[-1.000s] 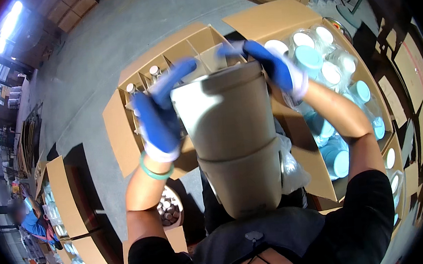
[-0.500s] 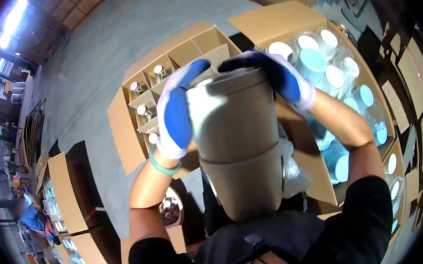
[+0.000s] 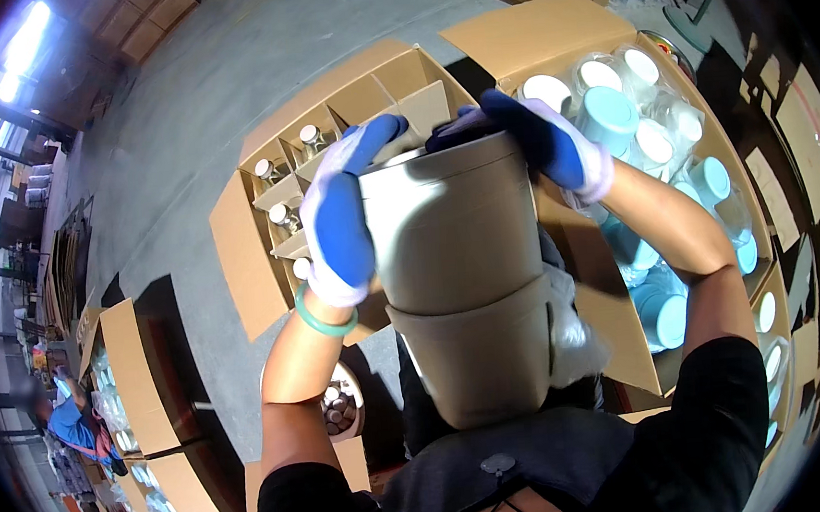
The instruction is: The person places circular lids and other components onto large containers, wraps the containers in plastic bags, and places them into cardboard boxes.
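Up against the person's front it comes, the tall grey-beige container [image 3: 451, 229], the left hand [image 3: 342, 225] curved along its upper left side, the right hand [image 3: 551, 146] arched over the top right edge! Fingers bend in around the rim on both sides, yet with the contact partly hidden I can't tell whether either hand has closed on it. Beyond sits a divided carton [image 3: 241, 255] with white-capped jars [image 3: 282, 215]; to the right, an open box [image 3: 542, 36] full of lidded bottles [image 3: 609, 115]
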The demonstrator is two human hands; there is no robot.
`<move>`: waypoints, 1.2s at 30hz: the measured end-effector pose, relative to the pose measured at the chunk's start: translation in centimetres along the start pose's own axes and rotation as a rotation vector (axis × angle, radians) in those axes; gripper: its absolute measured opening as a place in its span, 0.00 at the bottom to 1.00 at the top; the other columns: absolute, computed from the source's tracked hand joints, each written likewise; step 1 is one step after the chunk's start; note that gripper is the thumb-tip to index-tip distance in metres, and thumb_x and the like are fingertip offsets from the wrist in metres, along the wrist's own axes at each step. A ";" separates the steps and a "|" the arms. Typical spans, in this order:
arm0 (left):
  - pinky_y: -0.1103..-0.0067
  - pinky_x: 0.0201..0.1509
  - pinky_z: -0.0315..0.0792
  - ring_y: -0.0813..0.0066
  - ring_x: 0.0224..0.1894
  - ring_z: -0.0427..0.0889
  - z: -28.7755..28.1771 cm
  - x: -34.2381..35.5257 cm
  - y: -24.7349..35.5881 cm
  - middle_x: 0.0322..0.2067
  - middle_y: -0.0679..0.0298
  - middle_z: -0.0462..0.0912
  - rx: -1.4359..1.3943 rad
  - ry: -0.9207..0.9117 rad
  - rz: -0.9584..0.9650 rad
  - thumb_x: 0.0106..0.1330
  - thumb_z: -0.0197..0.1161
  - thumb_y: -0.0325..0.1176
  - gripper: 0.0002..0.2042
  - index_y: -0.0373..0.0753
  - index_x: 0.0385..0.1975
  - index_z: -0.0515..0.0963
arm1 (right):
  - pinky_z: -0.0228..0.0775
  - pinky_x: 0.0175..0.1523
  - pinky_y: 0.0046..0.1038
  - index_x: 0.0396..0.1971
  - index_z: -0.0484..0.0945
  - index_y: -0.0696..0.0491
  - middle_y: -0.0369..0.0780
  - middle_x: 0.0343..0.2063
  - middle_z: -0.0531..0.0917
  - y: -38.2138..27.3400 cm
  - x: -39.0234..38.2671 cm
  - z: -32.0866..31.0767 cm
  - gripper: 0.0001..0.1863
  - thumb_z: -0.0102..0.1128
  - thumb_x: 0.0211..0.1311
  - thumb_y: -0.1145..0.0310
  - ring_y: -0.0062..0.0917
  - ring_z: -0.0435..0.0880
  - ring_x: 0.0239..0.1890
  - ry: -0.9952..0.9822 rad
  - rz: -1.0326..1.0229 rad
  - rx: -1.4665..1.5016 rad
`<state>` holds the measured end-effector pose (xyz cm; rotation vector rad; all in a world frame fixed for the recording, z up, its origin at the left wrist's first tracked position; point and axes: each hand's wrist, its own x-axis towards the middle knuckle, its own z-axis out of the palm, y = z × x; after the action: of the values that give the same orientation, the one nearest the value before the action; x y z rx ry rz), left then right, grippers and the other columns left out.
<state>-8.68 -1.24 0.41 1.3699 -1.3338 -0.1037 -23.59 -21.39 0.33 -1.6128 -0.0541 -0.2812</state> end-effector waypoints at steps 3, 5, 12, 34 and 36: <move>0.65 0.69 0.62 0.56 0.59 0.74 -1.1 -1.1 -3.8 0.56 0.50 0.77 -1.112 -0.003 -0.669 0.75 0.36 0.44 0.27 0.27 0.60 0.69 | 0.72 0.58 0.30 0.55 0.74 0.59 0.49 0.45 0.83 -3.7 -0.1 2.8 0.19 0.53 0.64 0.72 0.34 0.83 0.50 0.001 -0.299 -0.572; 0.70 0.65 0.67 0.62 0.56 0.76 -0.7 -0.9 -5.7 0.55 0.51 0.77 -1.144 -0.219 -0.563 0.77 0.32 0.45 0.27 0.29 0.60 0.69 | 0.72 0.58 0.30 0.56 0.73 0.60 0.51 0.48 0.82 -6.0 0.0 3.7 0.20 0.53 0.63 0.75 0.36 0.82 0.53 -0.035 -0.279 -0.716; 0.76 0.57 0.74 0.71 0.42 0.82 -0.6 -0.2 0.5 0.42 0.57 0.83 -0.682 0.054 -0.509 0.78 0.37 0.42 0.25 0.28 0.47 0.78 | 0.70 0.59 0.25 0.59 0.72 0.59 0.41 0.53 0.80 -2.6 1.1 -1.1 0.22 0.48 0.73 0.62 0.23 0.79 0.53 -0.251 0.180 0.026; 0.72 0.45 0.75 0.52 0.39 0.81 -0.7 -1.8 6.7 0.34 0.52 0.80 0.251 0.002 0.102 0.55 0.63 0.32 0.12 0.32 0.35 0.77 | 0.75 0.45 0.30 0.43 0.80 0.59 0.50 0.36 0.83 -12.2 3.9 2.8 0.13 0.61 0.58 0.71 0.37 0.83 0.39 -0.741 0.057 -1.003; 0.71 0.44 0.74 0.50 0.38 0.79 -0.1 -1.6 7.9 0.33 0.50 0.79 0.203 -0.038 0.067 0.54 0.61 0.29 0.10 0.33 0.35 0.77 | 0.76 0.44 0.32 0.41 0.80 0.60 0.51 0.37 0.83 -12.1 2.3 2.2 0.13 0.62 0.57 0.72 0.41 0.83 0.40 -0.719 -0.090 -1.151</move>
<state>-14.06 2.47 5.19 1.4968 -1.4513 0.0528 -23.52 -18.73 12.60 -2.7909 -0.6054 0.2904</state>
